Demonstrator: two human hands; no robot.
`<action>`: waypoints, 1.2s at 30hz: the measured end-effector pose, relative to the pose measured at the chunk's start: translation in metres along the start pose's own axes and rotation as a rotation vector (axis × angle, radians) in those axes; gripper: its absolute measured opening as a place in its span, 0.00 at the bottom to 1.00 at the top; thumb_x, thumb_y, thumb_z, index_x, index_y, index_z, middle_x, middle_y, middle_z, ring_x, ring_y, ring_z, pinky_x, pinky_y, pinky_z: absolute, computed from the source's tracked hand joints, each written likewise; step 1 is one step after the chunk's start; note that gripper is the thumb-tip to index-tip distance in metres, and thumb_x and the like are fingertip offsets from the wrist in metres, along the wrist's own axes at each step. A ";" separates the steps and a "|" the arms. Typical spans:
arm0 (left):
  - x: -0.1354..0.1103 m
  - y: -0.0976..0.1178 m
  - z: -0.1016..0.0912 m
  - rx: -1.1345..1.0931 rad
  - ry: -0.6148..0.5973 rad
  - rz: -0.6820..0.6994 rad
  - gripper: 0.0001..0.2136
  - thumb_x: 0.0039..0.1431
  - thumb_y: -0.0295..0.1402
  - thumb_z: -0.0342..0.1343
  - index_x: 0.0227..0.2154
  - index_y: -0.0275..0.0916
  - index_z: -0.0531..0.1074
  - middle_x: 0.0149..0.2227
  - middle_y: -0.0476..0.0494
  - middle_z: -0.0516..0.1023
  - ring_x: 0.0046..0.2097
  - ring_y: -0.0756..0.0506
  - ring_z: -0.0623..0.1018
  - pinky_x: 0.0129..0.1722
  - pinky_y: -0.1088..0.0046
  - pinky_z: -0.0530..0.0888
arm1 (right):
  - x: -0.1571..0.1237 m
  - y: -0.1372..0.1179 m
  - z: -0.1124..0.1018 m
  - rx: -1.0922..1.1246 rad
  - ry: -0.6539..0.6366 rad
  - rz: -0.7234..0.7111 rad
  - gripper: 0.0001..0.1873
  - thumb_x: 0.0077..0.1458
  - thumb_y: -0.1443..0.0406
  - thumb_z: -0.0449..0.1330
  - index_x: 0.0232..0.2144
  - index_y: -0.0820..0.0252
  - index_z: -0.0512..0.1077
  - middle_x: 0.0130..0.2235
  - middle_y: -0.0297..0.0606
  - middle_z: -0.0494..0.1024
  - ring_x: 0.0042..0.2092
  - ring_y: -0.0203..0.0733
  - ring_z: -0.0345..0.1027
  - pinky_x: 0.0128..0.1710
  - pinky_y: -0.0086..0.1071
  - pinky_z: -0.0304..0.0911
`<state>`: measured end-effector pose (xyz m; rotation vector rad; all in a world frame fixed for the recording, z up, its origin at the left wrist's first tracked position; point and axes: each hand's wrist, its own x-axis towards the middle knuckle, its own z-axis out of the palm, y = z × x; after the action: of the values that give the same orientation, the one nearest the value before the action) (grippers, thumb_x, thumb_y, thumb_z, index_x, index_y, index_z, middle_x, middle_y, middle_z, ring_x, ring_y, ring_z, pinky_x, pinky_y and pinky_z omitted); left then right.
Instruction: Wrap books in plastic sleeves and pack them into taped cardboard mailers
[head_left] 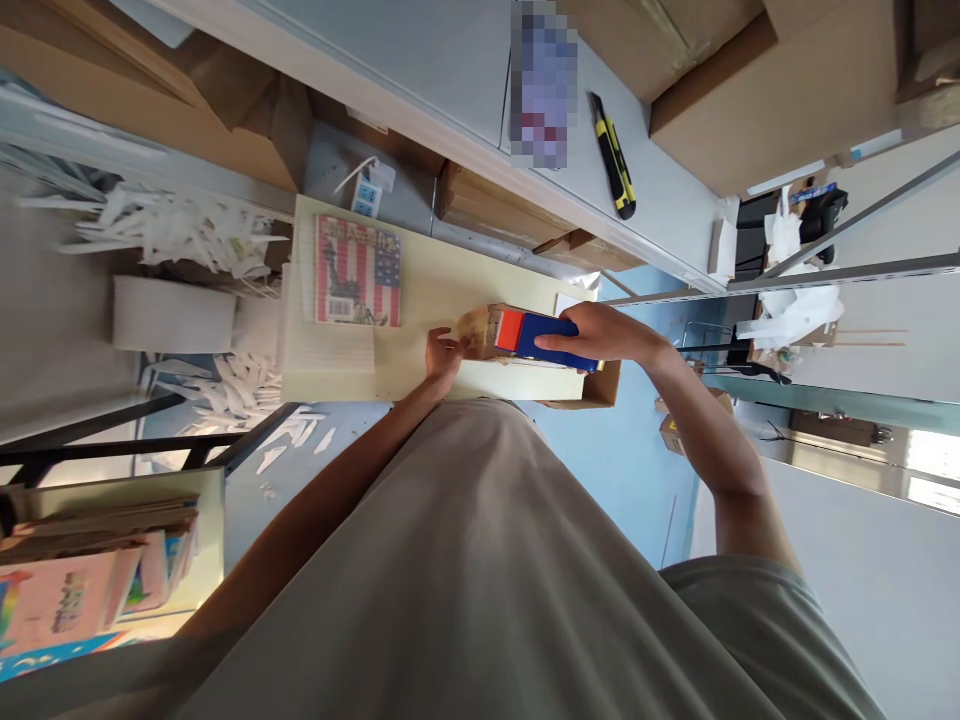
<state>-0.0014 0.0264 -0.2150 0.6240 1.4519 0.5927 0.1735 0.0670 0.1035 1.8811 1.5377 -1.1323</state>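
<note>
A long blue-and-red block-shaped thing (pixel 512 329) with a translucent tan end lies over the pale yellow tabletop (pixel 427 270); its exact kind cannot be made out. My right hand (pixel 604 332) grips its blue part from the right, thumb across the top. At the tan end, my left hand (pixel 444 356) has its fingers curled, the tips touching the edge. Left of that hand lies a magazine (pixel 358 272) with a striped flag cover, and below it a stack of white paper (pixel 330 345). An open cardboard box (pixel 602 386) shows partly beneath my right hand.
A yellow-and-black utility knife (pixel 613 158) rests on the grey shelf above, beside a blurred-out item (pixel 544 85). Cardboard boxes (pixel 780 95) stand at the upper right. A power strip (pixel 366 195) sits behind the table. White paper scraps (pixel 187 228) pile up at left, and books (pixel 75 590) lie lower left.
</note>
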 end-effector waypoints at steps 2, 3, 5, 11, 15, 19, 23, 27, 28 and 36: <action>0.003 -0.004 -0.006 0.002 -0.040 0.037 0.24 0.53 0.39 0.75 0.51 0.41 0.76 0.39 0.44 0.80 0.41 0.43 0.80 0.41 0.69 0.74 | -0.002 -0.001 0.000 -0.019 0.003 0.005 0.36 0.65 0.31 0.64 0.31 0.56 0.75 0.28 0.41 0.82 0.30 0.44 0.75 0.32 0.36 0.60; 0.004 -0.004 -0.009 -0.001 -0.088 0.100 0.28 0.52 0.40 0.76 0.55 0.41 0.75 0.44 0.41 0.82 0.45 0.42 0.82 0.44 0.67 0.76 | -0.003 0.000 0.000 -0.028 0.004 0.008 0.36 0.65 0.31 0.64 0.31 0.56 0.75 0.28 0.41 0.81 0.31 0.45 0.75 0.32 0.36 0.60; 0.005 0.002 -0.016 0.041 -0.225 0.316 0.43 0.46 0.41 0.79 0.66 0.43 0.72 0.61 0.32 0.79 0.59 0.35 0.80 0.54 0.60 0.79 | -0.004 0.001 0.002 -0.051 0.010 0.005 0.36 0.65 0.31 0.64 0.31 0.57 0.75 0.27 0.42 0.81 0.31 0.45 0.74 0.33 0.37 0.60; -0.006 0.045 -0.013 0.418 -0.494 0.958 0.65 0.38 0.42 0.84 0.80 0.39 0.57 0.78 0.24 0.64 0.77 0.21 0.63 0.76 0.40 0.64 | -0.009 -0.006 0.006 -0.100 -0.009 -0.018 0.36 0.66 0.31 0.63 0.32 0.57 0.76 0.27 0.40 0.80 0.30 0.43 0.73 0.32 0.35 0.59; -0.015 0.055 -0.004 0.549 -0.524 1.074 0.51 0.53 0.39 0.77 0.78 0.40 0.61 0.70 0.33 0.77 0.72 0.28 0.71 0.74 0.47 0.67 | -0.016 -0.018 0.007 -0.168 -0.023 -0.010 0.34 0.71 0.35 0.61 0.35 0.59 0.78 0.30 0.42 0.83 0.33 0.43 0.75 0.35 0.35 0.60; -0.019 0.045 -0.004 0.652 -0.480 1.089 0.50 0.58 0.41 0.76 0.79 0.37 0.60 0.63 0.30 0.82 0.68 0.27 0.75 0.70 0.47 0.70 | -0.019 -0.023 0.011 -0.230 -0.001 0.003 0.31 0.73 0.38 0.61 0.37 0.60 0.79 0.33 0.44 0.84 0.35 0.45 0.76 0.35 0.35 0.59; -0.019 0.032 -0.008 0.762 -0.416 1.051 0.44 0.62 0.34 0.71 0.79 0.32 0.63 0.58 0.26 0.85 0.66 0.27 0.76 0.65 0.49 0.72 | -0.019 -0.017 0.016 -0.259 -0.004 0.002 0.32 0.72 0.38 0.61 0.37 0.61 0.80 0.32 0.44 0.83 0.34 0.45 0.75 0.35 0.35 0.58; -0.017 0.026 -0.016 0.793 -0.423 1.018 0.38 0.68 0.32 0.65 0.79 0.35 0.64 0.57 0.31 0.87 0.65 0.30 0.77 0.65 0.50 0.71 | -0.018 0.001 0.021 -0.251 -0.009 0.032 0.34 0.70 0.36 0.62 0.37 0.61 0.80 0.32 0.43 0.82 0.33 0.43 0.74 0.34 0.36 0.56; -0.016 0.025 -0.019 0.794 -0.437 1.017 0.38 0.68 0.33 0.66 0.79 0.36 0.64 0.58 0.32 0.87 0.65 0.30 0.77 0.65 0.50 0.71 | -0.018 0.008 0.022 -0.243 -0.015 0.046 0.34 0.70 0.36 0.63 0.37 0.61 0.80 0.32 0.43 0.82 0.32 0.43 0.73 0.34 0.36 0.56; -0.018 0.013 -0.029 0.681 -0.462 1.018 0.42 0.68 0.31 0.68 0.81 0.41 0.59 0.62 0.37 0.86 0.63 0.32 0.79 0.67 0.50 0.76 | 0.010 0.062 0.035 -0.194 -0.077 0.160 0.26 0.70 0.43 0.67 0.38 0.61 0.80 0.33 0.43 0.84 0.32 0.42 0.74 0.33 0.35 0.60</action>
<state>-0.0309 0.0235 -0.1934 1.9512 0.7883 0.6413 0.2222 0.0287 0.0661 1.7744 1.3752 -0.9377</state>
